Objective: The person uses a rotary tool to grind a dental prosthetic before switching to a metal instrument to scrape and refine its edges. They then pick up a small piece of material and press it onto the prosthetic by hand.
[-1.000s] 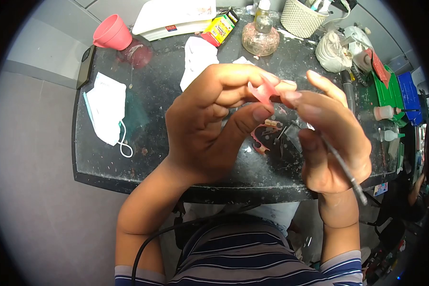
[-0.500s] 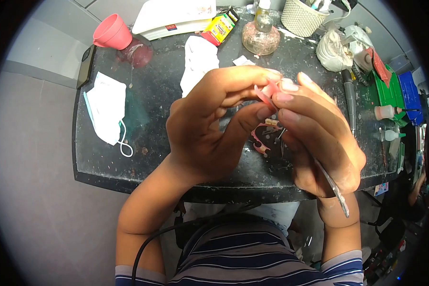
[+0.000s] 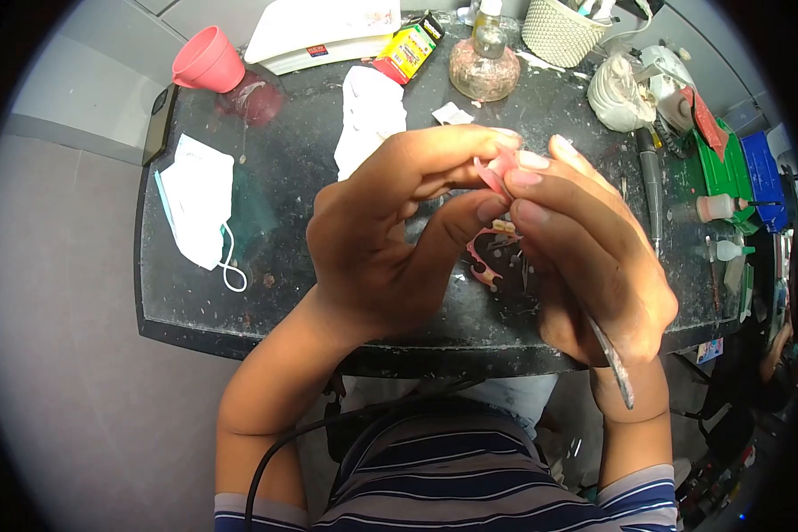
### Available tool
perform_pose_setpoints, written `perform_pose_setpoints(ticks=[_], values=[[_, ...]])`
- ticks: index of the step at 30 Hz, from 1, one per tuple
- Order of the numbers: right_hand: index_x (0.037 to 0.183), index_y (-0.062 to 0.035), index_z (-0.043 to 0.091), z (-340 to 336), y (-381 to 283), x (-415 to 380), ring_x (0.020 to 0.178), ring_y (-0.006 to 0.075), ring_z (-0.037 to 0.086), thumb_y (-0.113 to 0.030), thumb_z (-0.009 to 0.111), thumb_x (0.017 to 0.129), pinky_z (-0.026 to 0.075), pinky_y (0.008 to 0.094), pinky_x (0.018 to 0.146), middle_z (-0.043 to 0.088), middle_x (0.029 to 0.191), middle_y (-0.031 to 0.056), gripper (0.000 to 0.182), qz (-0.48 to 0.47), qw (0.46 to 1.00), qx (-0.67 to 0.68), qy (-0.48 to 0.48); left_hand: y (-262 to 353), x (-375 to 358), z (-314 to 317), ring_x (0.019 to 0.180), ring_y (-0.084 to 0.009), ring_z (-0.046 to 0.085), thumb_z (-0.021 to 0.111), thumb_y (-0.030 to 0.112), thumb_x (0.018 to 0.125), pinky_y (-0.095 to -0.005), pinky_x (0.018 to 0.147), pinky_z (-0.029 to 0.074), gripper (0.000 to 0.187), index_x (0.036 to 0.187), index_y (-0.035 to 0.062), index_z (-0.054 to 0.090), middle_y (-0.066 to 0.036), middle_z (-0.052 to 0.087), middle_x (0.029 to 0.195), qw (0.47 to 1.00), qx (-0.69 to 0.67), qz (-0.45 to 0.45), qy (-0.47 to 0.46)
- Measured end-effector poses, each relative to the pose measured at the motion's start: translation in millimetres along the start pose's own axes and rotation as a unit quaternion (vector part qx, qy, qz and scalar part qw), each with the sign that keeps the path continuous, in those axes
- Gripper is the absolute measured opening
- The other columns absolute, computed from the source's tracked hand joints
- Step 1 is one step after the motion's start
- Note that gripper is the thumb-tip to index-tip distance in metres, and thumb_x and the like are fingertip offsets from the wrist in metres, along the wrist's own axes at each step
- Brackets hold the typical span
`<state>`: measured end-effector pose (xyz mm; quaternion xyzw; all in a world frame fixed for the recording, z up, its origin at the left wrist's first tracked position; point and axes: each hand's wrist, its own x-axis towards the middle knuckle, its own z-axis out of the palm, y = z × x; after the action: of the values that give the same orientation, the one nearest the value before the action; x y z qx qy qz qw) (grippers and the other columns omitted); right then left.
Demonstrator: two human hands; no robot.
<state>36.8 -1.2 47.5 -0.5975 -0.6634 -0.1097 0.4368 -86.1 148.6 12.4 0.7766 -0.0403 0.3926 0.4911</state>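
Note:
Between the fingertips of both hands is a small pink piece (image 3: 496, 172), thin and curved, over the middle of the dark table. My left hand (image 3: 399, 213) pinches it from the left with thumb and fingers. My right hand (image 3: 594, 239) is closed against its right side, and also has a thin metal tool (image 3: 614, 359) tucked in the palm, its end sticking out toward me. Below the fingertips, a pink dental plate with teeth (image 3: 482, 266) lies on the table, partly hidden by the hands.
On the table (image 3: 310, 306) are a white mask (image 3: 199, 199), a pink cup (image 3: 209, 60), a white cloth (image 3: 368, 115), a yellow box (image 3: 410, 53), a glass burner (image 3: 485, 71), a woven basket (image 3: 563, 31) and a dark handpiece (image 3: 650, 182). Green (image 3: 716, 168) and blue (image 3: 761, 177) bins stand at right.
My right hand has shifted slightly left, and the metal tool's end has swung a little left and down. My left hand is almost unmoved, still pinching the pink piece.

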Motion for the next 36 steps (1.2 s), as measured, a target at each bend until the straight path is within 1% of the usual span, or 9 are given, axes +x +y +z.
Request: perform_pose_setpoints(ticks=[11,14,18,21,22,25,29,32,36], values=[[0.112,0.0044,0.065,-4,-1,-2,0.106,0.0353,0.069,0.007,0.067,0.082,0.05,0.0552,0.102,0.065,0.118,0.023,0.03,-0.018,0.999,-0.029,-0.033,0,1,1,0.101,-0.0183,0.069,0.068,0.001,0.093,-0.0271,0.089,0.055,0.036,0.124,-0.0104,0.054,-0.024,0.065,0.124,1.0,-0.005,-0.009,0.007],[0.111,0.0052,0.065,-2,1,-3,0.105,0.0345,0.069,0.006,0.065,0.086,0.05,0.055,0.103,0.065,0.116,0.0241,0.026,-0.025,0.999,-0.038,-0.021,0,1,2,0.101,-0.0179,0.069,0.068,0.001,0.093,-0.0273,0.089,0.056,0.036,0.125,-0.0105,0.054,-0.024,0.065,0.124,1.0,-0.013,-0.016,0.012],[0.109,0.0049,0.063,2,1,-10,0.107,0.0374,0.068,0.002,0.058,0.095,0.051,0.0521,0.1,0.064,0.116,0.0252,0.015,0.009,1.0,-0.016,0.021,4,3,2,0.101,-0.0189,0.069,0.067,0.0,0.093,-0.0284,0.09,0.056,0.036,0.125,-0.0108,0.054,-0.023,0.065,0.123,0.999,-0.02,-0.025,0.012],[0.113,0.0038,0.057,-6,4,-9,0.107,0.0411,0.068,-0.009,0.053,0.102,0.053,0.0505,0.097,0.063,0.119,0.0283,0.017,0.037,0.999,-0.004,0.016,2,2,4,0.103,-0.0232,0.07,0.065,0.0,0.094,-0.0324,0.091,0.057,0.036,0.126,-0.0115,0.052,-0.023,0.066,0.12,0.998,-0.055,-0.035,0.013],[0.115,0.0031,0.055,-7,8,-12,0.107,0.0405,0.068,-0.015,0.052,0.103,0.053,0.0511,0.096,0.063,0.121,0.0292,0.022,0.045,0.999,0.022,0.02,0,2,4,0.104,-0.0258,0.07,0.064,0.0,0.095,-0.0346,0.092,0.057,0.036,0.126,-0.0118,0.051,-0.023,0.065,0.12,0.996,-0.076,-0.039,0.007],[0.12,0.0009,0.052,-7,9,-15,0.099,0.0348,0.071,-0.032,0.048,0.104,0.053,0.0541,0.096,0.067,0.113,0.0289,0.036,0.061,0.996,0.038,0.055,1,1,5,0.105,-0.0301,0.07,0.062,-0.001,0.096,-0.0382,0.093,0.057,0.036,0.127,-0.012,0.05,-0.024,0.064,0.121,0.995,-0.09,-0.037,0.001],[0.121,0.0009,0.05,-12,6,-14,0.078,0.0273,0.074,-0.039,0.043,0.104,0.049,0.0604,0.099,0.072,0.079,0.0218,0.044,0.08,0.996,0.024,0.03,-1,0,3,0.105,-0.0325,0.07,0.061,-0.001,0.096,-0.0405,0.092,0.057,0.034,0.127,-0.011,0.05,-0.026,0.063,0.123,0.998,-0.053,0.005,-0.019],[0.121,0.0009,0.05,-16,5,-13,0.075,0.0252,0.073,-0.039,0.044,0.104,0.048,0.0613,0.1,0.072,0.08,0.0213,0.044,0.055,0.998,0.027,0.015,1,2,3,0.102,-0.0328,0.071,0.062,-0.001,0.096,-0.0411,0.091,0.056,0.034,0.126,-0.01,0.051,-0.027,0.063,0.122,0.999,-0.034,0.027,-0.03],[0.119,0.0003,0.052,-17,1,-14,0.075,0.0241,0.071,-0.038,0.047,0.103,0.05,0.054,0.099,0.069,0.077,0.0159,0.042,0.085,0.995,0.048,0.013,3,2,4,0.102,-0.0312,0.071,0.062,0.0,0.096,-0.0404,0.092,0.056,0.036,0.128,-0.0097,0.05,-0.026,0.066,0.117,0.999,-0.044,-0.002,-0.029]])
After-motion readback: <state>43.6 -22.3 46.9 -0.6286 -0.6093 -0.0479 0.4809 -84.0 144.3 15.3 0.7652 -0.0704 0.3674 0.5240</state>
